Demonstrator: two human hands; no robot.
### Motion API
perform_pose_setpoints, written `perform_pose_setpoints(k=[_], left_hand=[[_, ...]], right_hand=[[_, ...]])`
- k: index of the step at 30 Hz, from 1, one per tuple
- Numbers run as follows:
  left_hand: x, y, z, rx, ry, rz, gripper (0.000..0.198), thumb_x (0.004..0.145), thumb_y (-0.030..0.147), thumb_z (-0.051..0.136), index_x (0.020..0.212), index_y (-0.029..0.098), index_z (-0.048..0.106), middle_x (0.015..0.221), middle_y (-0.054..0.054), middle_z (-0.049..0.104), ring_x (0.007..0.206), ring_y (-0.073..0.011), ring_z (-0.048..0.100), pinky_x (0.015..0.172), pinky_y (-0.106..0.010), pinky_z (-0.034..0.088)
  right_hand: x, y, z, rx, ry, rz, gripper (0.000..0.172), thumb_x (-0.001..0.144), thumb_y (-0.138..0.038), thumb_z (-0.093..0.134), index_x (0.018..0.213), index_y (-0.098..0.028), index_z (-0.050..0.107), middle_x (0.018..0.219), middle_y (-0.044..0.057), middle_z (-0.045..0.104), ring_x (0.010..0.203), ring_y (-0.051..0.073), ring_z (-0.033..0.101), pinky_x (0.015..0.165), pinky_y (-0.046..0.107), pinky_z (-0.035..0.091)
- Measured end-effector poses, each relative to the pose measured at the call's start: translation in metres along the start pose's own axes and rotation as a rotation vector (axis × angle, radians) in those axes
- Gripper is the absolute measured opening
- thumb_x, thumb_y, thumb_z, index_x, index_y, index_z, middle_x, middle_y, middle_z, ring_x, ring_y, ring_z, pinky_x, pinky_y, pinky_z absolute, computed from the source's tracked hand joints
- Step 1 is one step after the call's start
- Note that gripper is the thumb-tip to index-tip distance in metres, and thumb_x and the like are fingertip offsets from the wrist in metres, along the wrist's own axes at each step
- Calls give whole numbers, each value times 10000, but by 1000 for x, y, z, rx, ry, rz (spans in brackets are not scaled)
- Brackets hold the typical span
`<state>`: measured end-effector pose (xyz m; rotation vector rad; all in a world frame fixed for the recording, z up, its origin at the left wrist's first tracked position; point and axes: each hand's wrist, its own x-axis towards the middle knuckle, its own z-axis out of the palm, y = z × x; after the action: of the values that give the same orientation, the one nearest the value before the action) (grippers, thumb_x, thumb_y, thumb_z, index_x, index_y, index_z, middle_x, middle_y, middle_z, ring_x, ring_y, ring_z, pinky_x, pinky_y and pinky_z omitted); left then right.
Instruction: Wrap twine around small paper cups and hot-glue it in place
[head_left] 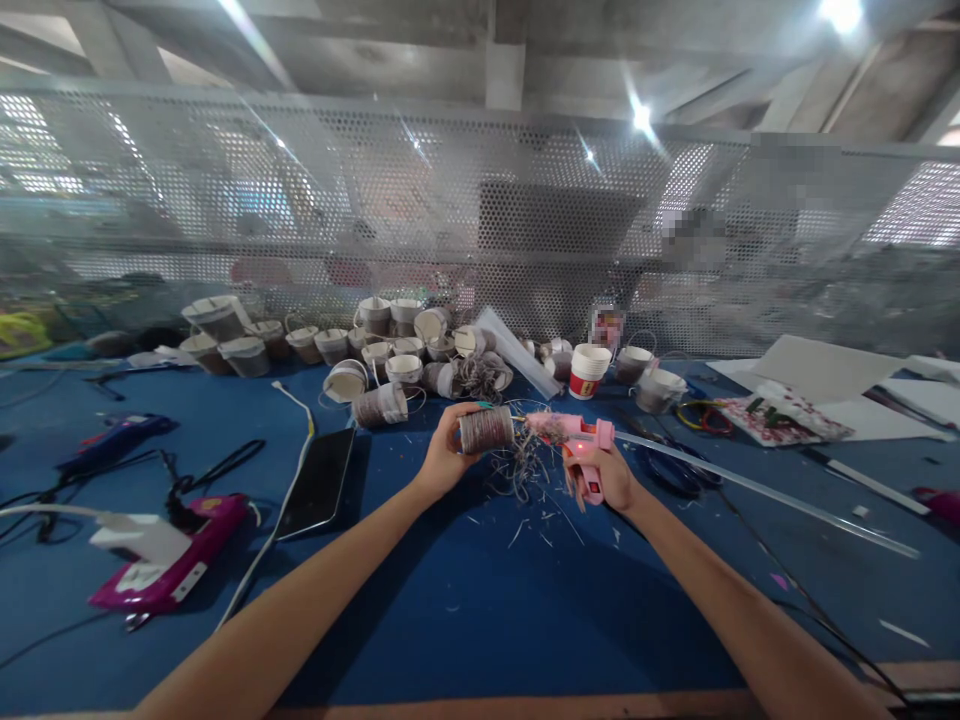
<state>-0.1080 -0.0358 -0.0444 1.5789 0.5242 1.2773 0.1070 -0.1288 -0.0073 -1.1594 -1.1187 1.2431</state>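
Note:
My left hand [448, 445] is closed around a small paper cup wrapped in grey-brown twine [487, 430], which lies sideways in its grasp. My right hand [606, 475] grips a pink hot glue gun [574, 430] by its handle. A small light glows on the gun's body. Its nozzle points left and meets, or nearly meets, the cup's right end; I cannot tell which. From the gun's rear a long clear glue stick [765, 490] runs off to the right. Loose twine scraps [523, 468] lie on the blue table beneath the nozzle.
Several twine-wrapped cups with handles [244, 355] line the table's back, beside a tangle of twine [484, 375]. A stack of paper cups [589, 370] stands behind the gun. At left are a phone [319, 482] and a magenta power strip [176, 560] with cords. White sheets [825, 365] lie at right.

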Motion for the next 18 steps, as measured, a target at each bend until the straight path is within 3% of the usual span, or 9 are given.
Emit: perform_pose_setpoints(k=[18], left_hand=[[0, -2, -1, 16, 9, -3, 589, 518, 41, 702, 1045, 206, 496, 1134, -74, 522, 1019, -214, 523, 836, -330, 426]], right_hand=[[0, -2, 0, -15, 25, -1, 124, 535, -260, 522, 475, -152, 520, 339, -11, 499, 243, 89, 407, 254, 185, 290]])
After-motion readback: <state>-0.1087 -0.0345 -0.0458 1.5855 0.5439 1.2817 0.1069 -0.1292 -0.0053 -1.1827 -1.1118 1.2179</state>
